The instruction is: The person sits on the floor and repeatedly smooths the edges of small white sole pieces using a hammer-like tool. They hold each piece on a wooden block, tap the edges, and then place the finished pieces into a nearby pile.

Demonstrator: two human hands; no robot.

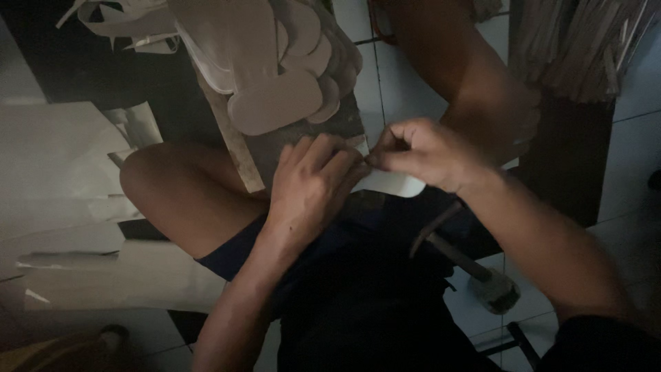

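Tiled floor; hands (358, 172) pinching pale sheet (392, 182).

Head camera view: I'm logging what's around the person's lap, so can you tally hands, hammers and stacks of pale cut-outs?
Hands: 2, left hand and right hand, together at a pale piece
Hammers: 1, hammer on the floor
Stacks of pale cut-outs: 1, stack on the board
Total: 4

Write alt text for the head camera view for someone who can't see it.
In dim light, a seated person's left hand and right hand meet over a pale flat sole-shaped piece on their lap. A stack of pale sole-shaped cutouts lies ahead, and a wooden-handled hammer rests on the white tiled floor.
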